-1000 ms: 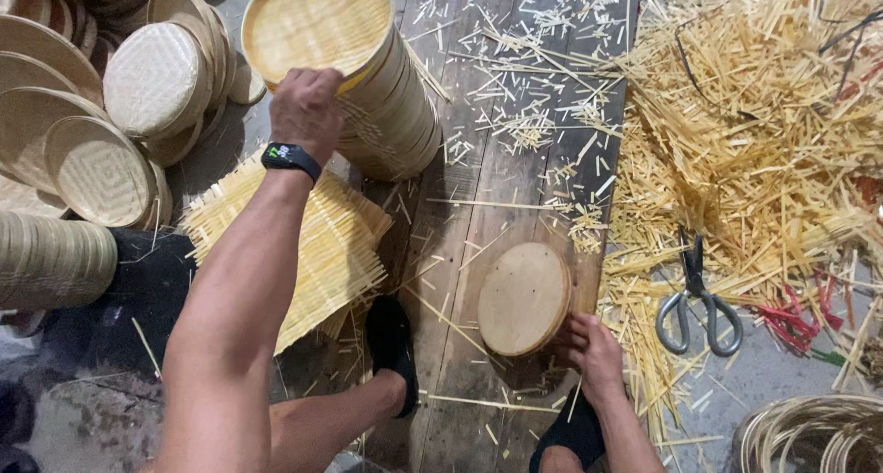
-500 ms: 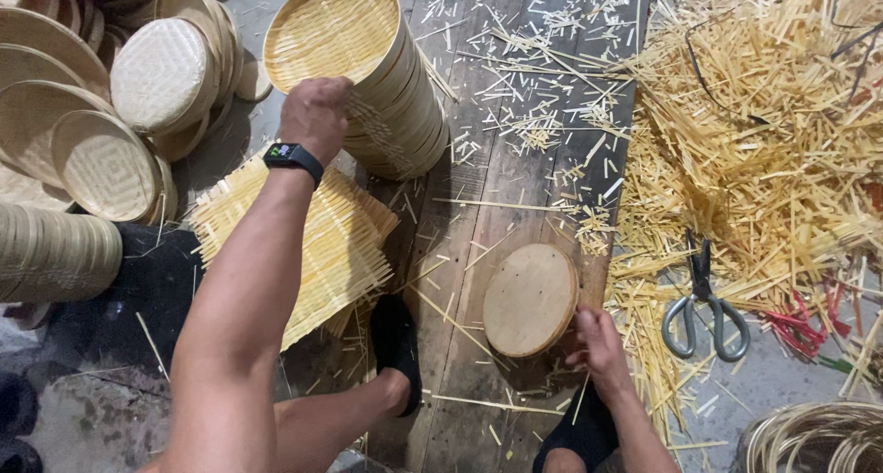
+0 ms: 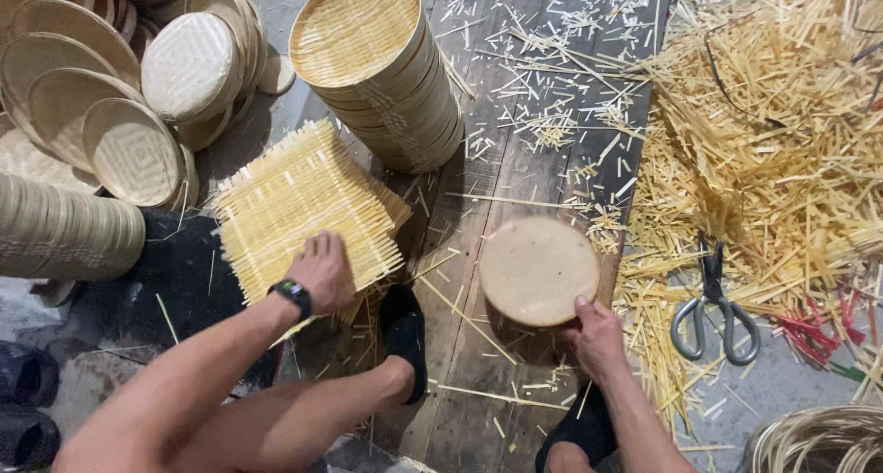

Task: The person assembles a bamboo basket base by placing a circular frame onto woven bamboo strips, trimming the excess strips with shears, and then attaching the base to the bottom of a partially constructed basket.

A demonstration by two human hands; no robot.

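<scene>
Left hand (image 3: 322, 272) lies flat and open on a square pale woven bamboo mat (image 3: 299, 206) set cornerwise; beside it, right hand (image 3: 598, 337) grips a round wooden block (image 3: 538, 271), fingers hidden.

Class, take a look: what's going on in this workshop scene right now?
A person sits over a dark plank floor littered with bamboo offcuts. The left hand presses on a stack of square woven bamboo mats; the right hand steadies a round wooden block. A tall stack of round trays stands ahead, and scissors lie to the right.
</scene>
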